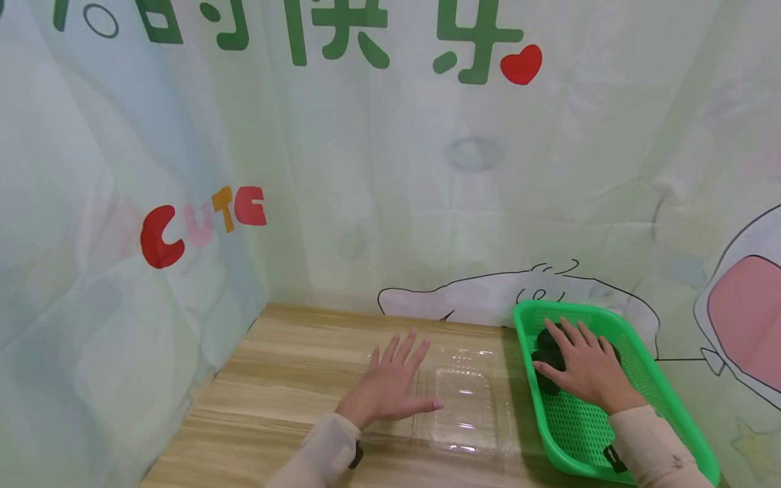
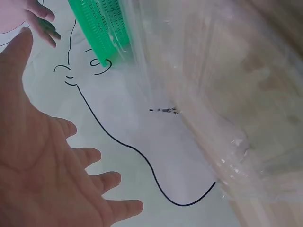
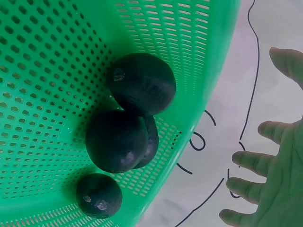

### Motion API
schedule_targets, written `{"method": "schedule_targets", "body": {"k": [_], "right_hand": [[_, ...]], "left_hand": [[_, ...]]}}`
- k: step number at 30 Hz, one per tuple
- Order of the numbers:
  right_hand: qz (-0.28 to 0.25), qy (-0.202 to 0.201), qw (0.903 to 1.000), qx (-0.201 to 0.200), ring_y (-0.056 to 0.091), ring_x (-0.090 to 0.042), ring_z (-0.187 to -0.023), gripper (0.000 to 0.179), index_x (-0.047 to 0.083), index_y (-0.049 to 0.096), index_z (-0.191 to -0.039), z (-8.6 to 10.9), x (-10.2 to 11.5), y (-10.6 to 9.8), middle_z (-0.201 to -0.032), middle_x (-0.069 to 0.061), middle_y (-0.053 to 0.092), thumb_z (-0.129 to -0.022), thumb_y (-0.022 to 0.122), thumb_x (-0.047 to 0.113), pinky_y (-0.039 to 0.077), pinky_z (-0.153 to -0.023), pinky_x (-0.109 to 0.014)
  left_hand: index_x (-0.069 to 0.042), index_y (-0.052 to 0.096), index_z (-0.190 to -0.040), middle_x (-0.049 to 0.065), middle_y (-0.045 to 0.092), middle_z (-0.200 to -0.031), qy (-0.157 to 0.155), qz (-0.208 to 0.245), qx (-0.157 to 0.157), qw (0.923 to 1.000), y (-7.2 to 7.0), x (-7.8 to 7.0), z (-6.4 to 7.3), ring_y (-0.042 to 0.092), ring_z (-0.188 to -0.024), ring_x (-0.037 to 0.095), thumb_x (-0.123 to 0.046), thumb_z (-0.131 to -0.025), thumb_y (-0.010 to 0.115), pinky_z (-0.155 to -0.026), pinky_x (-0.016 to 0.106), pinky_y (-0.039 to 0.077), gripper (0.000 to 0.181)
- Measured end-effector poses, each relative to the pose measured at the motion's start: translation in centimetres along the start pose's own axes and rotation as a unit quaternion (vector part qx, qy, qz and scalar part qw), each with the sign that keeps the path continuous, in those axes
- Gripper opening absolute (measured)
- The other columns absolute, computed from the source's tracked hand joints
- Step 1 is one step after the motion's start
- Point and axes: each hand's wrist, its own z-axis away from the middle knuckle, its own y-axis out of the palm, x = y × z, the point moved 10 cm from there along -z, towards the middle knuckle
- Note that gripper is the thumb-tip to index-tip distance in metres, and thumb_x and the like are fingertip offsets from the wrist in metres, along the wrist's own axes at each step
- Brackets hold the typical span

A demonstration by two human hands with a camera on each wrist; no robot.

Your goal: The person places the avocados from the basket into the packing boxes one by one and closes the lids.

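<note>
My left hand point(image 1: 387, 386), fingers spread and straight, is held over the left part of a clear plastic clamshell box point(image 1: 465, 413), which lies opened out on the table. It holds nothing; the left wrist view shows the bare palm point(image 2: 52, 175) beside the clear plastic point(image 2: 222, 94). With fingers extended, my right hand point(image 1: 588, 362) is over a green perforated basket point(image 1: 576, 423). Beneath it lie several round, nearly black fruits point(image 1: 549, 359), partly hidden by the hand. In the right wrist view, fruits cluster together point(image 3: 116, 142) and a smaller one point(image 3: 98, 195) sits apart; the empty palm shows at the right.
The wood-grain tabletop point(image 1: 268, 393) extends left of the box. A printed cloth point(image 1: 390, 169) with lettering and cartoon drawings hangs behind and on the left. The basket stands at the table's right side, near the cloth.
</note>
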Motion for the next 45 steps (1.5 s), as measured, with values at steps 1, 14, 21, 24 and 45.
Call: {"method": "schedule_targets", "body": {"k": [1, 14, 21, 24, 45], "right_hand": [[0.0, -0.001, 1.0, 0.001, 0.033, -0.055, -0.141, 0.089, 0.011, 0.032, -0.159, 0.0, 0.0, 0.1, -0.158, -0.027, 0.035, -0.094, 0.058, 0.065, 0.028, -0.105, -0.078], [0.014, -0.013, 0.9996, 0.021, 0.035, -0.055, -0.139, 0.085, 0.009, 0.04, -0.155, -0.8, -0.1, 1.3, -0.156, -0.028, 0.038, -0.091, 0.067, 0.057, 0.031, -0.102, -0.078], [0.014, -0.022, 0.9991, 0.034, 0.04, -0.056, -0.135, 0.081, 0.007, 0.045, -0.152, -1.0, 0.1, 1.8, -0.152, -0.029, 0.042, -0.09, 0.07, 0.053, 0.035, -0.098, -0.078], [0.011, -0.019, 0.9987, 0.045, 0.043, -0.056, -0.131, 0.077, 0.005, 0.048, -0.149, -1.1, 0.0, 2.0, -0.149, -0.03, 0.045, -0.091, 0.07, 0.051, 0.038, -0.095, -0.076], [-0.019, -0.024, 0.9902, 0.136, 0.06, -0.045, -0.112, 0.061, 0.001, 0.059, -0.137, -1.0, -0.7, 6.1, -0.128, -0.023, 0.059, -0.086, 0.079, 0.029, 0.055, -0.073, -0.056]], "left_hand": [[-0.026, 0.008, -0.165, 0.008, 0.003, -0.172, 0.0, 0.001, 0.0, 1.0, 0.2, 0.0, 0.1, 0.013, -0.155, 0.043, -0.089, -0.084, 0.039, -0.115, 0.072, 0.02, 0.108], [-0.025, 0.011, -0.165, 0.008, 0.004, -0.172, 0.0, 0.024, 0.008, 0.9997, 2.7, -0.2, 0.7, 0.012, -0.155, 0.043, -0.087, -0.084, 0.044, -0.114, 0.073, 0.022, 0.108], [-0.025, 0.012, -0.165, 0.01, 0.005, -0.171, 0.0, 0.027, 0.01, 0.9996, 3.8, -0.6, 1.0, 0.016, -0.154, 0.044, -0.084, -0.085, 0.049, -0.114, 0.073, 0.02, 0.107], [-0.024, 0.012, -0.165, 0.01, 0.006, -0.171, -0.001, 0.031, 0.012, 0.9995, 4.1, -0.8, 1.1, 0.016, -0.153, 0.044, -0.084, -0.084, 0.05, -0.114, 0.073, 0.02, 0.107], [-0.026, 0.013, -0.165, 0.011, 0.011, -0.171, -0.016, 0.033, 0.022, 0.9991, 6.0, -0.8, 1.7, 0.018, -0.154, 0.042, -0.081, -0.084, 0.054, -0.113, 0.072, 0.025, 0.107]]}}
